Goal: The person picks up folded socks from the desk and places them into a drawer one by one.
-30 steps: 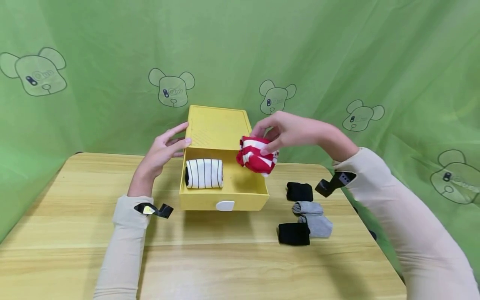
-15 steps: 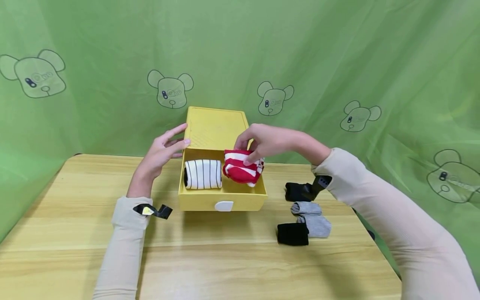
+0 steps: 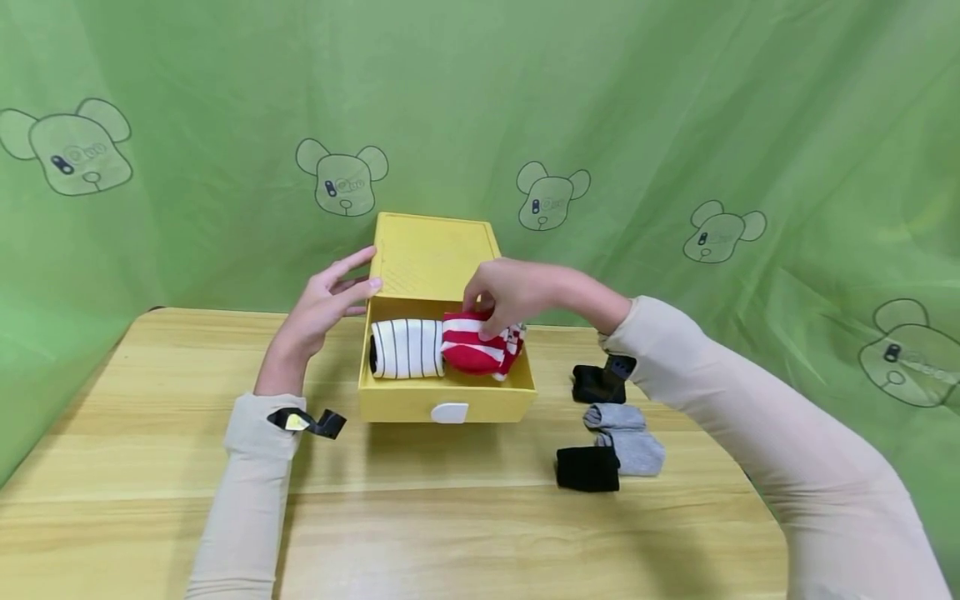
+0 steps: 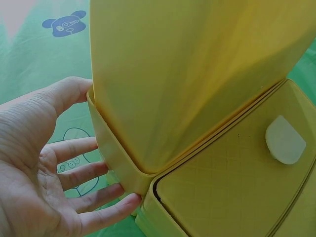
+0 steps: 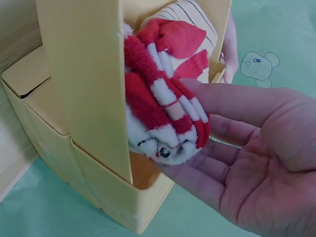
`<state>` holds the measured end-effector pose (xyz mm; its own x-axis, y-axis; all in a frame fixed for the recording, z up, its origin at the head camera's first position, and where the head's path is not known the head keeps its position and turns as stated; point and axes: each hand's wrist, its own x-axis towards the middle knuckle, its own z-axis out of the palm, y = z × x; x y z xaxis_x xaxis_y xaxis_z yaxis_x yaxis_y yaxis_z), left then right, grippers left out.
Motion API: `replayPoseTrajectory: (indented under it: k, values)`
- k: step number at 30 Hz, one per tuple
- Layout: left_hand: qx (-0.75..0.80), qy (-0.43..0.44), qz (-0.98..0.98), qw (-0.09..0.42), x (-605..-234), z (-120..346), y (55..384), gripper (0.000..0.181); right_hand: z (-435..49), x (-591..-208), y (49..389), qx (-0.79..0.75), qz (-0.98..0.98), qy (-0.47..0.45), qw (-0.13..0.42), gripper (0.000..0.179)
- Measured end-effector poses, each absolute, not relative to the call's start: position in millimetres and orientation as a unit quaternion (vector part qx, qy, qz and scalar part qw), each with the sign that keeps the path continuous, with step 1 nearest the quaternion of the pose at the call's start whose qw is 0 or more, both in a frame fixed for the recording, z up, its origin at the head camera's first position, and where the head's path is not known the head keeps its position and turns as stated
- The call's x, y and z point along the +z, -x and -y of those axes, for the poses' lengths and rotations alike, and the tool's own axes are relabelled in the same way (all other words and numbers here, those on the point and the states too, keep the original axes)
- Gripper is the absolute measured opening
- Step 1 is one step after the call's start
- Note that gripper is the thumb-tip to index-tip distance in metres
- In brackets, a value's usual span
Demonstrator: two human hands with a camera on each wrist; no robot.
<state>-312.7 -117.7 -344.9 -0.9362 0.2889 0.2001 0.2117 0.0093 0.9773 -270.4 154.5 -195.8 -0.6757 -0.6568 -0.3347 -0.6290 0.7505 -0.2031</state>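
My right hand pinches a rolled red-and-white striped pair of socks inside the pulled-out yellow drawer. In the right wrist view the thumb and fingers lie either side of this fuzzy sock roll. At the drawer's left sits a rolled white pair of socks with black stripes, right beside the red one. My left hand rests against the left side of the yellow drawer cabinet. The left wrist view has its thumb at an edge and the fingers extended along the side.
Right of the drawer, a black folded sock bundle, a grey one and another black one lie on the wooden table. A white handle projects from the drawer front. A green curtain hangs behind.
My right hand has carried the red striped socks left and down, from above the drawer's right side into it beside the white pair. The left hand has stayed in place.
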Motion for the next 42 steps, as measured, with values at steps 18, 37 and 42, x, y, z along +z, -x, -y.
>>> replayPoseTrajectory:
  k: [18,37,42]
  values:
    - [0.678,-0.181,-0.712,0.026,-343,115,313,0.066,-158,-211,276,-0.057,-0.892,0.386,0.227,0.021]
    - [0.68,-0.172,-0.712,0.029,-346,119,311,0.067,-159,-216,271,-0.038,-0.905,0.385,0.18,0.027]
    - [0.679,-0.175,-0.713,0.026,-346,119,312,0.067,-164,-210,266,-0.072,-0.911,0.371,0.165,0.03]
